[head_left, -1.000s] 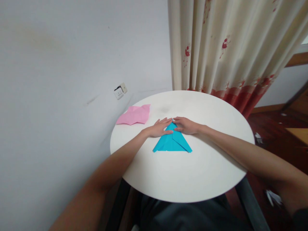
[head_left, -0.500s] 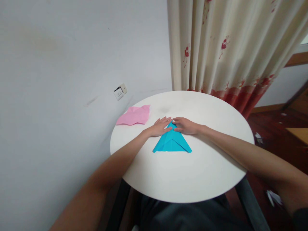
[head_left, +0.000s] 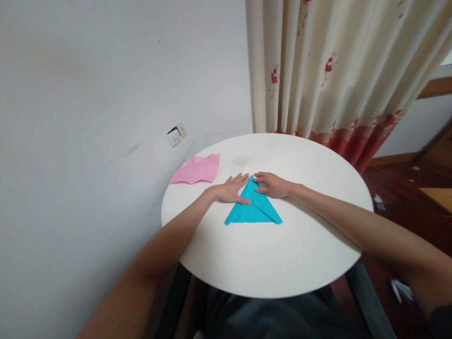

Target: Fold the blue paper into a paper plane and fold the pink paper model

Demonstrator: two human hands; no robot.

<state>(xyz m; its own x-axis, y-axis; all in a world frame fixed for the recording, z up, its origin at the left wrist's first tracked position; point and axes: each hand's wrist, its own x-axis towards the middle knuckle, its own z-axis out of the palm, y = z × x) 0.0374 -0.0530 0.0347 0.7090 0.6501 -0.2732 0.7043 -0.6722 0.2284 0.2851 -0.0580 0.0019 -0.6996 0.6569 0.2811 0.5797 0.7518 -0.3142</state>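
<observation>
A blue folded paper (head_left: 253,214), shaped like a triangle with its tip pointing away from me, lies flat on the white round table (head_left: 282,268). On its left edge rests my left hand (head_left: 231,189), open, fingers spread on the tabletop and the thumb lying across the paper near its middle crease. My right hand (head_left: 271,183) lies at the upper right edge, its fingers slightly bent and apart, fingertips touching the paper by the tip. The paper's upper right edge is partly covered by that hand.
A creased pink sheet of paper (head_left: 197,169) lies at the table's left rim, close to the wall. A wall socket (head_left: 174,137) sits above it. Behind the table hangs a cream curtain (head_left: 300,70) with red flowers. White scraps (head_left: 401,289) lie on the dark floor at right.
My left hand has shifted slightly left, and its thumb has slid down the blue paper from near the tip toward the middle. My right hand has hardly moved.
</observation>
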